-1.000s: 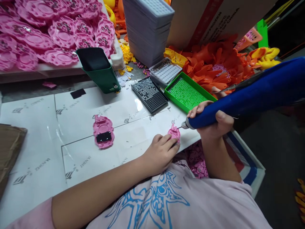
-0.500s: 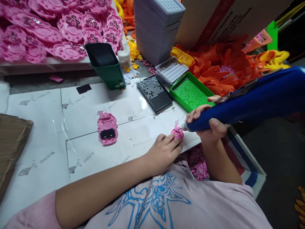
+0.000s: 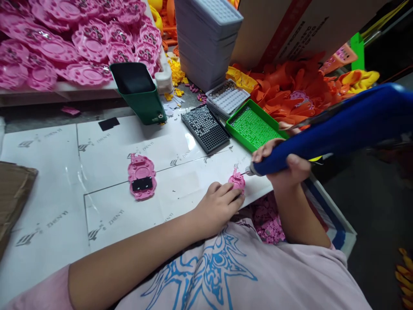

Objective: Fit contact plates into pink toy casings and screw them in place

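My left hand (image 3: 219, 209) presses its fingers on a small pink plastic part (image 3: 237, 181) near the front edge of the white-covered table. The fingers hide the part's lower portion. Wrapped in my right hand (image 3: 284, 165) is a long blue electric screwdriver (image 3: 329, 129), tilted, its thin bit pointing left at the top of the pink part. Whether the bit touches it I cannot tell. A larger pink piece (image 3: 142, 172) with a black plate (image 3: 142, 184) on it lies to the left.
Beyond my hands are a green tray of screws (image 3: 254, 125), a black tray (image 3: 206, 129), a white tray (image 3: 227, 97) and a dark green bin (image 3: 140, 92). Pink pieces (image 3: 93, 38) fill a crate at the back left. Cardboard (image 3: 16, 193) lies at the left edge.
The view has shifted slightly, moving most things a little left in the picture. The blue screwdriver's rear end has swung slightly; both hands keep their holds.
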Motion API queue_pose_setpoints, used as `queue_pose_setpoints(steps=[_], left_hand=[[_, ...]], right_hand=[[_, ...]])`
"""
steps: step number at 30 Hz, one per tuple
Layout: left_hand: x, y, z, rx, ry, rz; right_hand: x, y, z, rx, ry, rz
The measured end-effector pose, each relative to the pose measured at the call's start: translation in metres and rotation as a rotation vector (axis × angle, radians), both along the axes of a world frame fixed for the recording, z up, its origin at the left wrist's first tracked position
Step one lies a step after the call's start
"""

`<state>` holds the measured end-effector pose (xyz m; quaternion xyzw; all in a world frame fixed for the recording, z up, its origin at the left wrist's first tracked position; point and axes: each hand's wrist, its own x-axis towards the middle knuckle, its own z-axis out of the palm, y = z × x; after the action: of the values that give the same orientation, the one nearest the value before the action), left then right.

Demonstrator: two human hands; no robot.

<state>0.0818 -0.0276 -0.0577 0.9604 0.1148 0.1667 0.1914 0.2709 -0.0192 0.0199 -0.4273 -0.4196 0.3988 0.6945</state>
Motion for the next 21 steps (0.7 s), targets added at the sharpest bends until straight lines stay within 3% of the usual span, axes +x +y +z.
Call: queue_pose_setpoints(steps=[4,8,14,21], left_hand=[[0.000,0.000,-0.002,-0.005,-0.022,0.003],[0.000,0.000,-0.002,-0.016,-0.017,0.015],[-0.001,-0.001,-0.002,-0.034,-0.012,0.008],[-0.001,0.000,-0.001,-0.030,-0.012,0.010]], right_hand=[[0.039,0.006,0.019,0.148,-0.081,-0.387],[0.079,0.019,0.013,0.137,-0.121,-0.706],[0.107,0.026,-0.010,0.122,-0.152,-0.784],[0.115,0.024,-0.017,0.096,-0.170,-0.745]])
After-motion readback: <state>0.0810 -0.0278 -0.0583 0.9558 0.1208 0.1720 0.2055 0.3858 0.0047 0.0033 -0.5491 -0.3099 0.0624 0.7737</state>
